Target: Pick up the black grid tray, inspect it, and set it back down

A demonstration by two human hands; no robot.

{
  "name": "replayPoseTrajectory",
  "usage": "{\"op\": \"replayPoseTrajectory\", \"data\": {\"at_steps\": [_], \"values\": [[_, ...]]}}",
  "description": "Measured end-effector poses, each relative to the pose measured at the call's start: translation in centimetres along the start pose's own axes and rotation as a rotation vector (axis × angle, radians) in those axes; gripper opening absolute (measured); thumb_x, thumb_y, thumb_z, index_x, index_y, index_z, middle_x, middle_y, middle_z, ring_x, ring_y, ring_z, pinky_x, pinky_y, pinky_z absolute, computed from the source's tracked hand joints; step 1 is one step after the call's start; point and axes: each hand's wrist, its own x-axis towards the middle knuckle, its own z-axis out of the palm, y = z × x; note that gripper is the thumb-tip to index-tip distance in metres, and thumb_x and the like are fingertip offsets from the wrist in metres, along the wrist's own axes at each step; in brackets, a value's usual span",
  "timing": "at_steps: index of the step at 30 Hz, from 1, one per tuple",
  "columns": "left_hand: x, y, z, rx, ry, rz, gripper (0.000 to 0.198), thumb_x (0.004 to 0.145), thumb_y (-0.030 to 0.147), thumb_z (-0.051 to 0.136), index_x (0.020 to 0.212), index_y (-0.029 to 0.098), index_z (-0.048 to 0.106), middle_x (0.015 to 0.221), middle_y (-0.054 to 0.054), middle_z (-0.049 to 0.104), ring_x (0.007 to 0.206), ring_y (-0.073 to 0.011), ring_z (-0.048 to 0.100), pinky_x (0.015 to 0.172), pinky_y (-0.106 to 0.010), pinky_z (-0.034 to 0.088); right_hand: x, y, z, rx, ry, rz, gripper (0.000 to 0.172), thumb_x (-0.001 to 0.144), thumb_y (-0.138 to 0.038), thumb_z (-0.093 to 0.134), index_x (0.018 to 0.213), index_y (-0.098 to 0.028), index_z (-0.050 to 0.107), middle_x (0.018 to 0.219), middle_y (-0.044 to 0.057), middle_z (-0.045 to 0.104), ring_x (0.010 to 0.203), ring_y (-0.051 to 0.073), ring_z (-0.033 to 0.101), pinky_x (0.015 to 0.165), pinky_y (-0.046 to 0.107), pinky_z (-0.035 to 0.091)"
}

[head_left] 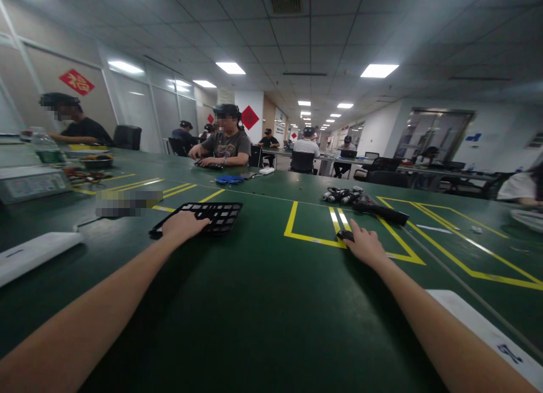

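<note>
My left hand [181, 225] lies over the near left part of a black gridded tray [224, 216], thumb side towards the right. Its other fingers are mostly hidden, but it appears to grip the tray. Further right, my right hand [365, 243] is closed on a small black object [346, 235] on the table, inside a yellow taped outline. That object's kind is too small and partly covered to make out. Beyond this hand are a bundle of cables with metal connectors [345, 195] and a black tube-like thing [382, 213].
The green table [237, 302] carries yellow tape outlines. A white box [38, 254] is at left, another white box [479, 331] under my right forearm. Further back are a blue item [229, 179], a plastic bottle [44, 147] and a grey box [34, 184]. A person [227, 141] works across the table.
</note>
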Motion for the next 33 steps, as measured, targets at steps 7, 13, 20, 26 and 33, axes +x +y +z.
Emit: {"op": "replayPoseTrajectory", "data": {"at_steps": [7, 13, 20, 26, 33], "values": [[-1.2, 2.2, 0.0, 0.134, 0.222, 0.183, 0.038, 0.079, 0.026, 0.034, 0.095, 0.003, 0.059, 0.099, -0.027, 0.057, 0.098, -0.0354, 0.053, 0.079, -0.044, 0.040, -0.7, -2.0, -1.1, -0.036, 0.120, -0.052, 0.061, 0.078, -0.044, 0.042, 0.129, -0.011, 0.035, 0.125, 0.018, 0.046, 0.117, 0.037, 0.035, 0.092, 0.049, 0.028], [-6.8, 7.0, 3.9, -0.059, 0.017, 0.662, 0.046, 0.076, 0.007, 0.030, 0.118, 0.011, 0.050, 0.119, -0.010, 0.054, 0.109, -0.0169, 0.050, 0.094, -0.028, 0.036, -4.6, -9.3, -2.4, 0.174, 0.017, -0.360, 0.063, 0.083, -0.047, 0.031, 0.134, -0.011, 0.027, 0.140, 0.013, 0.029, 0.131, 0.029, 0.015, 0.104, 0.046, 0.014], [-10.5, 8.6, 6.2, -0.024, -0.266, 0.896, 0.042, 0.083, 0.018, 0.030, 0.120, 0.011, 0.048, 0.129, -0.011, 0.047, 0.119, -0.0186, 0.040, 0.100, -0.034, 0.030, -10.2, -13.5, -1.8, 0.330, -0.296, -0.677, 0.069, 0.083, -0.057, 0.020, 0.136, -0.013, 0.022, 0.144, 0.010, 0.019, 0.133, 0.025, 0.011, 0.106, 0.046, 0.006], [-9.4, 8.3, 5.8, -0.131, -0.064, 0.832, 0.037, 0.085, 0.023, 0.032, 0.115, 0.012, 0.049, 0.125, -0.011, 0.049, 0.117, -0.0186, 0.042, 0.099, -0.035, 0.030, -8.5, -12.3, -2.7, 0.348, -0.285, -0.667, 0.063, 0.084, -0.056, 0.021, 0.133, -0.019, 0.031, 0.142, 0.008, 0.028, 0.131, 0.025, 0.019, 0.105, 0.048, 0.012], [-9.0, 8.0, 4.5, -0.112, -0.023, 0.722, 0.044, 0.082, 0.047, 0.037, 0.106, 0.013, 0.052, 0.098, -0.010, 0.057, 0.091, -0.0215, 0.053, 0.081, -0.035, 0.041, -2.2, -4.6, -2.4, -0.013, 0.102, -0.183, 0.052, 0.085, -0.044, 0.030, 0.129, -0.016, 0.036, 0.138, 0.013, 0.032, 0.129, 0.032, 0.020, 0.101, 0.053, 0.015]]}}
